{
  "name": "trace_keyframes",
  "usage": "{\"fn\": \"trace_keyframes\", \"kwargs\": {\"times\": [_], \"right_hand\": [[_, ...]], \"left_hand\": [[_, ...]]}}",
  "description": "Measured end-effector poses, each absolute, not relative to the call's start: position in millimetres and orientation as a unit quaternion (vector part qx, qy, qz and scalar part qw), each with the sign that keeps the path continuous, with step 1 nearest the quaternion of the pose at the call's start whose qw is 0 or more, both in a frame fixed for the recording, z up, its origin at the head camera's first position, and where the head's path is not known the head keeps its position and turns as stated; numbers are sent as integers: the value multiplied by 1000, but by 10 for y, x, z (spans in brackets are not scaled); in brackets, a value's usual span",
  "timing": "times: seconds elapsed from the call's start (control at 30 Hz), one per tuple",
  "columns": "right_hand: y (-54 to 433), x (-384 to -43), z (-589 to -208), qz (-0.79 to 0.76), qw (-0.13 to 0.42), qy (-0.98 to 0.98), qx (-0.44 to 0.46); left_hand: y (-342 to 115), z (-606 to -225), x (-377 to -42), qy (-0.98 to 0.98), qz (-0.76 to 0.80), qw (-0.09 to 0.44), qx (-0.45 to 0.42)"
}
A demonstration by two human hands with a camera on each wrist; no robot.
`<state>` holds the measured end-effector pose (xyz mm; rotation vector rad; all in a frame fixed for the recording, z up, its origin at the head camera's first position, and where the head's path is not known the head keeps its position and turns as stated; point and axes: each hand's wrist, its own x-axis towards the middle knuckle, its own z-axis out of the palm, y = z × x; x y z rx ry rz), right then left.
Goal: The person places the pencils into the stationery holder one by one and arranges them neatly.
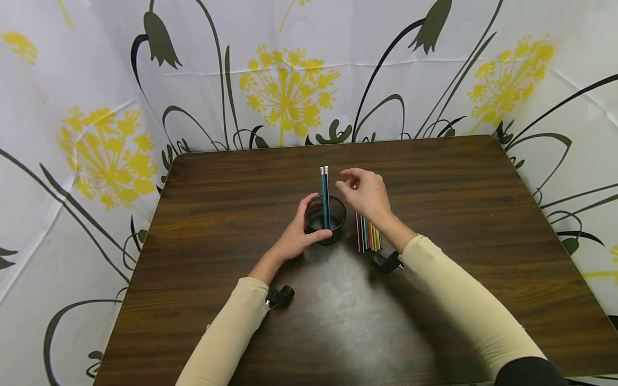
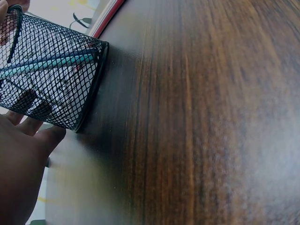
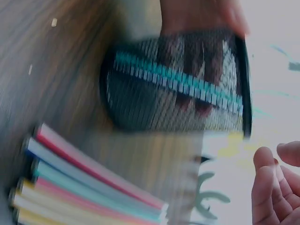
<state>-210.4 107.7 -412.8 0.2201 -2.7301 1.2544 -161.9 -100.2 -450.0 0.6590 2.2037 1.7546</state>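
While left hand (image 1: 296,236) grips mesh cup (image 2: 74,90) holding two pencils (image 1: 326,195), right hand (image 1: 369,194) hovers, loosely bent, above pencil row (image 1: 368,236).

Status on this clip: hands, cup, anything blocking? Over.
Left hand gripping mesh cup. Right hand empty, near cup. Two pencils in cup, loose pencils beside it. No obstruction seen.

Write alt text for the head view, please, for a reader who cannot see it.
A person's left hand holds a dark round cup with two pencils standing in it, while the right hand hovers beside it. Colored pencils lie in a row below the right hand on a dark wood-grain table, with a flower-print backdrop behind.
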Motion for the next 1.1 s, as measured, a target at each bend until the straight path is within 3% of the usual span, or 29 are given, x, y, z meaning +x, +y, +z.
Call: {"fn": "trace_keyframes", "kwargs": {"times": [0.23,0.6,1.1], "right_hand": [[1528,-2268,-4363,402,46,-915,-9],[1872,-2267,-4775,353,-47,-932,-58],[1880,-2280,-4724,315,-106,-940,-76]], "left_hand": [[-1012,-4490,-1611,767,591,114,221],[-995,-4511,-1611,752,606,112,233],[-1013,-4535,-1623,752,605,110,240]]}}
